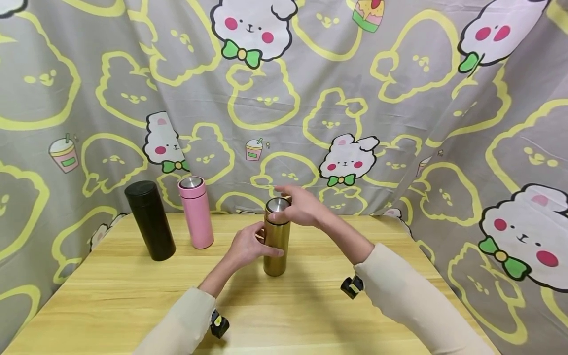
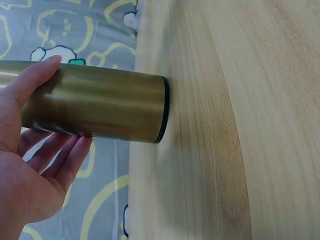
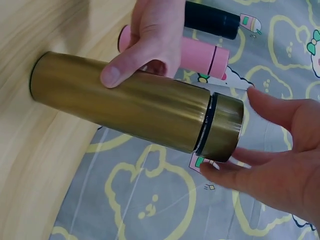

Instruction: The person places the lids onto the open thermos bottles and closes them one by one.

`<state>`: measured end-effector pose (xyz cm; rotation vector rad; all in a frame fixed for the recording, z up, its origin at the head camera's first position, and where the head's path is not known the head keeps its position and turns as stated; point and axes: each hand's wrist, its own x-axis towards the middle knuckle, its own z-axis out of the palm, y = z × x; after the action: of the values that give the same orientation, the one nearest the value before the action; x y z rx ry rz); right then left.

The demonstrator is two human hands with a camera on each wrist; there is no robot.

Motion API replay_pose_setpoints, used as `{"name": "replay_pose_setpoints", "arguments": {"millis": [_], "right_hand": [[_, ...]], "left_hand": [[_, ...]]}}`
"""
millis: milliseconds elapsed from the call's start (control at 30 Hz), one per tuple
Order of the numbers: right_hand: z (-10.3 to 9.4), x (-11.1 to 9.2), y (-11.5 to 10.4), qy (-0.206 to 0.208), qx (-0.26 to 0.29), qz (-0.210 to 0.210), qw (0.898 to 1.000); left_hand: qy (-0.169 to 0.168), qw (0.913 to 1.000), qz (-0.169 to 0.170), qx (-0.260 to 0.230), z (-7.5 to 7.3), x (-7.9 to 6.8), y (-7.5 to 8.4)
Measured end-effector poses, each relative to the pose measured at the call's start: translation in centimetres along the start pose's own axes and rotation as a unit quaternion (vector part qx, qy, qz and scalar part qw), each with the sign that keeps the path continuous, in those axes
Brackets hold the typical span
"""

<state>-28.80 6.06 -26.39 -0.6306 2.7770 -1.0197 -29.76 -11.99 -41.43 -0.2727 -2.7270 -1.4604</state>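
A gold thermos (image 1: 276, 246) with a steel-topped lid (image 1: 278, 204) stands upright on the wooden table. My left hand (image 1: 249, 245) grips its body, the thumb across the near side and the fingers behind; the left wrist view shows this hand (image 2: 37, 170) around the gold body (image 2: 110, 102). Around the lid my right hand (image 1: 301, 206) is spread. In the right wrist view the right hand's (image 3: 285, 150) thumb stands just off the lid's (image 3: 227, 127) top edge, with the fingertips right at its other side. A thin dark gap rings the thermos below the lid.
To the left on the table (image 1: 133, 305) stand a black thermos (image 1: 153, 224) and a pink thermos (image 1: 197, 217) with a steel top. A grey curtain (image 1: 284, 108) with cartoon prints hangs behind the table and along its sides.
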Motion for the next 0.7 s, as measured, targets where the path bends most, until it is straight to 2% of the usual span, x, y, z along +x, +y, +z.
{"name": "replay_pose_setpoints", "arguments": {"millis": [133,333,700], "right_hand": [[-0.18,0.06,-0.1,-0.023,-0.003,-0.013,1.0],[-0.13,0.16,0.1,-0.035,-0.03,-0.029,0.999],[0.11,0.25,0.22,0.021,-0.047,-0.017,0.999]], "left_hand": [[0.001,1.0,0.003,0.003,0.01,0.06,-0.03],[0.003,0.9999,0.01,0.004,0.07,0.16,-0.11],[0.0,1.0,0.007,0.002,0.06,0.16,-0.18]]}}
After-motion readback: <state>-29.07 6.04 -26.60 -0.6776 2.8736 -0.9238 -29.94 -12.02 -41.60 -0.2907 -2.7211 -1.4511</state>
